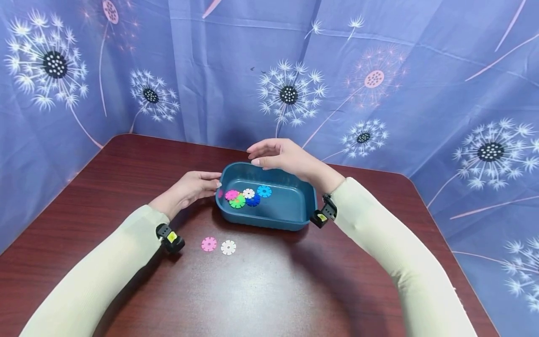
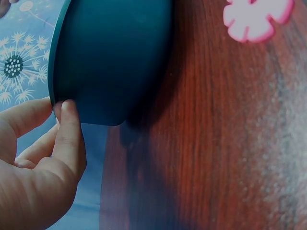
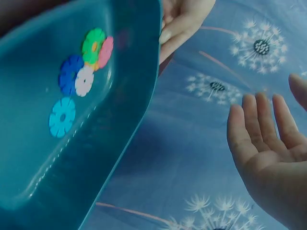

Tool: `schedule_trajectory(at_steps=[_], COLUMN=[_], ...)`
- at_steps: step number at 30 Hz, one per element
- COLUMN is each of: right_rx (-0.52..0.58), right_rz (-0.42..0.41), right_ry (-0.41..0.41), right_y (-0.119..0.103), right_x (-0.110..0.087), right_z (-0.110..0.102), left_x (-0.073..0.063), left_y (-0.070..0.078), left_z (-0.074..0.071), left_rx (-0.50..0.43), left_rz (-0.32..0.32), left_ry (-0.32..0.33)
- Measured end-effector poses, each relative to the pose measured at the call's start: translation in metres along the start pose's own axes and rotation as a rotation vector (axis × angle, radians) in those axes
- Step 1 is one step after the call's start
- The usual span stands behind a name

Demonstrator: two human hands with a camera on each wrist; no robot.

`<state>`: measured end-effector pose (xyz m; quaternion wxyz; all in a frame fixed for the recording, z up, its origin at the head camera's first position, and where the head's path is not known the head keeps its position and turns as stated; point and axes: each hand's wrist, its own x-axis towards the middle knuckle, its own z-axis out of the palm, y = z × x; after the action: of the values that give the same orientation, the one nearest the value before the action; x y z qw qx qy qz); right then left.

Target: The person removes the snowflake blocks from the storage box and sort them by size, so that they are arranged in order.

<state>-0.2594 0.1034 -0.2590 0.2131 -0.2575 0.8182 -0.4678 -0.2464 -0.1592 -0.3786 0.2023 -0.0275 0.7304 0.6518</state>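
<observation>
A teal plastic basin (image 1: 286, 206) stands on the table. My left hand (image 1: 191, 191) pinches its left rim between thumb and fingers, as the left wrist view also shows. Over the far rim hovers my right hand (image 1: 286, 158), its fingers relaxed and holding nothing. Several notched plastic discs lie in the basin's left part: a pink disc (image 1: 230, 193), a green disc (image 1: 236, 204), a white disc (image 3: 85, 75), a dark blue disc (image 3: 70, 70) and a light blue disc (image 3: 61, 127). An orange one is mostly hidden beneath the green.
On the dark red wooden table (image 1: 261, 285), in front of the basin, lie another pink disc (image 1: 205, 245) and another white disc (image 1: 225, 249), side by side. A blue curtain (image 1: 236, 84) with dandelion prints hangs behind the table and along its sides.
</observation>
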Motion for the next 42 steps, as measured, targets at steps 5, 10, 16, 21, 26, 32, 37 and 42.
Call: schedule_trajectory(at_steps=[5, 10, 16, 21, 26, 32, 37, 42], right_rx=[-0.053, -0.136, -0.218, -0.227, -0.255, -0.314, -0.321, -0.311], right_rz=[0.009, 0.026, 0.057, 0.093, 0.109, 0.124, 0.125, 0.143], right_ry=[-0.063, -0.108, -0.167, -0.208, -0.24, -0.26, -0.265, -0.267], right_y=[0.01, 0.023, 0.045, 0.06, 0.07, 0.081, 0.087, 0.093], right_x=[0.016, 0.032, 0.047, 0.057, 0.064, 0.07, 0.073, 0.074], right_z=[-0.004, -0.007, -0.007, -0.004, 0.0, 0.004, 0.009, 0.015], left_x=[0.001, 0.0, 0.002, 0.002, 0.001, 0.001, 0.001, 0.001], left_y=[-0.001, -0.001, 0.0, 0.0, 0.0, 0.001, 0.001, 0.001], left_z=[0.0, 0.0, 0.0, 0.001, 0.0, 0.001, 0.001, 0.0], left_rx=[-0.004, -0.007, -0.001, 0.004, 0.003, -0.001, 0.003, 0.007], left_rz=[-0.006, 0.002, -0.002, -0.006, -0.008, -0.01, -0.011, -0.009], left_ry=[0.003, -0.003, 0.003, 0.005, 0.005, 0.01, 0.015, 0.008])
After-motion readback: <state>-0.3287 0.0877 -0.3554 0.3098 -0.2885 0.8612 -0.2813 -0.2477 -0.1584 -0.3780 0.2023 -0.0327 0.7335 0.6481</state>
